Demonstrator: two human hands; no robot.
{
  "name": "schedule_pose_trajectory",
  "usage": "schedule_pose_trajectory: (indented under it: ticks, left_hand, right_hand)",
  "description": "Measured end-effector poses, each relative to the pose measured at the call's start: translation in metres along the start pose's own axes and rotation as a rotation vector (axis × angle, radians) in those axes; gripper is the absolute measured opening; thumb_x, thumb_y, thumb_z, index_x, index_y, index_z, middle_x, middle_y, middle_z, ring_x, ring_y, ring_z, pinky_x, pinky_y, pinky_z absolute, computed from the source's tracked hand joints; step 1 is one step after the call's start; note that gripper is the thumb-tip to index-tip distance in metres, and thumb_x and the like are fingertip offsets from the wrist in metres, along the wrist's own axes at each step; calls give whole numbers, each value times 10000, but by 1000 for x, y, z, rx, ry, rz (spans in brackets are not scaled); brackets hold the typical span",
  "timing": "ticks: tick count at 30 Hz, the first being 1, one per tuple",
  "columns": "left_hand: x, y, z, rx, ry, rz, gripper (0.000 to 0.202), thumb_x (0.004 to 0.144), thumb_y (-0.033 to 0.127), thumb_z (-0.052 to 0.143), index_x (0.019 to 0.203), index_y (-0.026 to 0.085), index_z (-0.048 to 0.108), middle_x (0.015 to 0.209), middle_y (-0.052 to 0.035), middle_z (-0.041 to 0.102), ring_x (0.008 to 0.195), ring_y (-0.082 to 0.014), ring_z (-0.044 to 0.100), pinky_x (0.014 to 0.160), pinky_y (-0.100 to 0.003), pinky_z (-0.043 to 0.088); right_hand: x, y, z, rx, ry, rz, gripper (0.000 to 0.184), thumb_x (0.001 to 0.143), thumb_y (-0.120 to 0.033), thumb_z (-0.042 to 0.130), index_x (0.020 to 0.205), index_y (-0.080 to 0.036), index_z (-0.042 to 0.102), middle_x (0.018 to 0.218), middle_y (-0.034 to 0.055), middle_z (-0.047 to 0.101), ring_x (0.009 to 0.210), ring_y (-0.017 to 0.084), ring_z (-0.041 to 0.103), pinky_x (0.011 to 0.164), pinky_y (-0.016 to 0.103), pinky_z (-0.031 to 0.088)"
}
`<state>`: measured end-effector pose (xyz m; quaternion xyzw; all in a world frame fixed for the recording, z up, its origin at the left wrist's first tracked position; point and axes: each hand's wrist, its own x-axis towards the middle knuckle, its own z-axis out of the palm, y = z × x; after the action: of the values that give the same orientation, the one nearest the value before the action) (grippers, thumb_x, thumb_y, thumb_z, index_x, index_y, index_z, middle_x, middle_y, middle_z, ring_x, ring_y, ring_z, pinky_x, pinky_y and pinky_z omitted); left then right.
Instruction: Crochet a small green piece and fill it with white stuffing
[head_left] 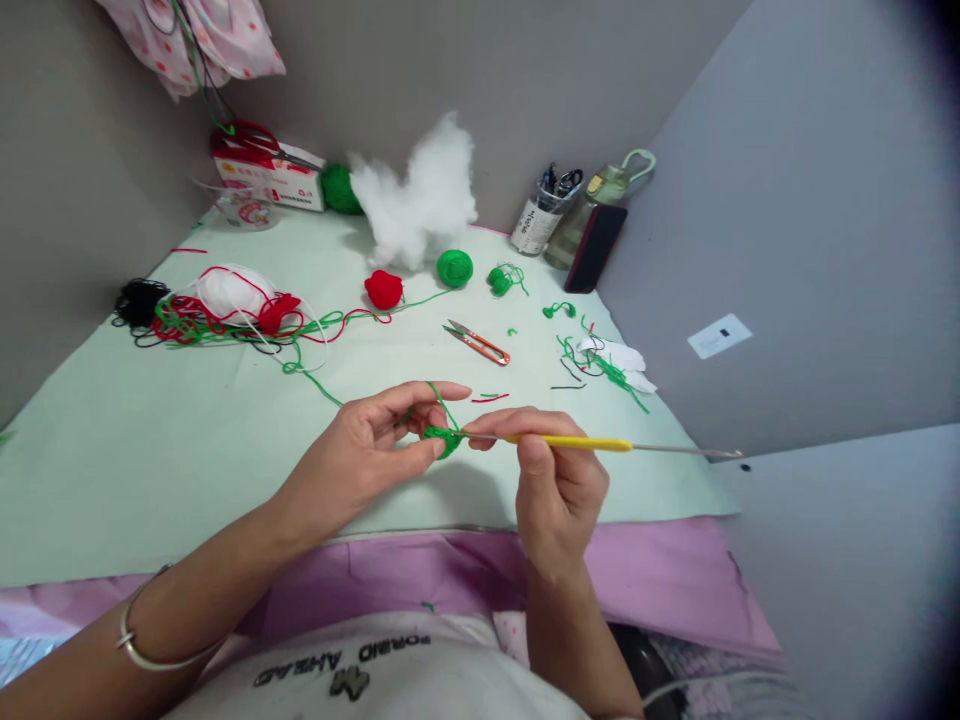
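Note:
My left hand (375, 440) pinches a small green crochet piece (444, 441) between thumb and fingers. Green yarn (444, 402) runs up from the piece over the raised index finger, and a strand trails back across the table. In my right hand (559, 480) is a crochet hook (592, 443) with a yellow handle, gripped like a pen. One tip of the hook meets the green piece; its other metal end points right. Whether the tip sits inside a stitch is too small to tell.
Orange thread snips (480, 345) lie ahead of my hands. Behind them are a red yarn ball (384, 289), a green yarn ball (454, 268) and white stuffing (420, 195). Tangled yarn (225, 310) lies left, scraps (611, 365) right. A phone (596, 248) leans on a bottle (577, 225).

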<state>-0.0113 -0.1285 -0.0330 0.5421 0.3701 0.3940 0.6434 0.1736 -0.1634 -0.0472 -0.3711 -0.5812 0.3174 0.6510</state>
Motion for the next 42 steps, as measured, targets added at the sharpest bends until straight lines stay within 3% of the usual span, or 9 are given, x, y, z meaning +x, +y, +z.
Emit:
schedule_pose_trajectory:
  ticks: [8, 16, 22, 25, 30, 34, 39, 42]
  left_hand:
    - [0, -2, -3, -65, -45, -1, 333, 903, 312, 750, 1234, 280, 772, 943, -31, 691, 896, -172, 625, 831, -274, 524]
    - [1, -2, -3, -82, -56, -6, 342, 906, 312, 753, 1246, 287, 767, 937, -25, 689, 888, -165, 619, 822, -261, 512]
    - [1, 0, -3, -59, -53, 1, 317, 916, 303, 739, 1232, 285, 770, 940, -24, 686, 899, -165, 627, 835, -267, 519]
    - [1, 1, 0, -15, -18, 2, 331, 896, 285, 756, 1227, 291, 771, 929, -15, 680, 915, -167, 631, 859, -274, 520]
    - [0, 3, 7, 118, 107, 75, 317, 850, 234, 772, 1166, 260, 789, 937, -15, 692, 906, -168, 627, 905, -295, 510]
    - [-2, 4, 14, 165, 201, 129, 291, 824, 195, 757, 1107, 249, 801, 922, -10, 685, 881, -158, 624, 894, -283, 517]
    - [-3, 5, 18, 87, 230, 63, 342, 805, 195, 757, 1141, 256, 789, 837, 14, 650, 855, -147, 628, 837, -256, 524]
    - [-2, 5, 18, 78, 227, 61, 375, 810, 198, 755, 1181, 245, 775, 826, 13, 642, 857, -152, 627, 854, -270, 522]
  right_hand:
    - [4, 10, 0, 287, -4, 160, 206, 1065, -304, 519, 990, -239, 699, 926, 13, 805, 722, 129, 739, 696, 289, 613]
    - [3, 11, 5, 339, 18, 174, 196, 1060, -316, 528, 983, -231, 687, 924, 19, 810, 693, 122, 735, 678, 276, 603]
    - [3, 9, 0, 204, -1, 158, 219, 1050, -367, 536, 946, -223, 666, 887, 32, 794, 682, 151, 729, 667, 322, 621]
    - [1, 4, -1, 104, 1, 83, 200, 1052, -306, 533, 982, -225, 702, 921, 38, 780, 722, 154, 732, 692, 335, 618]
    - [-3, -1, 1, -183, -37, -171, 227, 1042, -187, 512, 1080, -260, 723, 966, 47, 784, 846, 185, 750, 743, 369, 627]
    - [-8, 2, 3, -331, -68, -361, 235, 1028, -176, 531, 1174, -262, 694, 945, 68, 785, 938, 224, 766, 756, 395, 644]
    - [-15, 3, 2, -500, -120, -441, 277, 992, -136, 575, 1219, -257, 677, 1120, 123, 774, 978, 226, 771, 751, 363, 662]
    - [-14, 3, 3, -485, -113, -438, 284, 998, -146, 570, 1233, -264, 676, 1116, 118, 777, 982, 226, 771, 757, 366, 666]
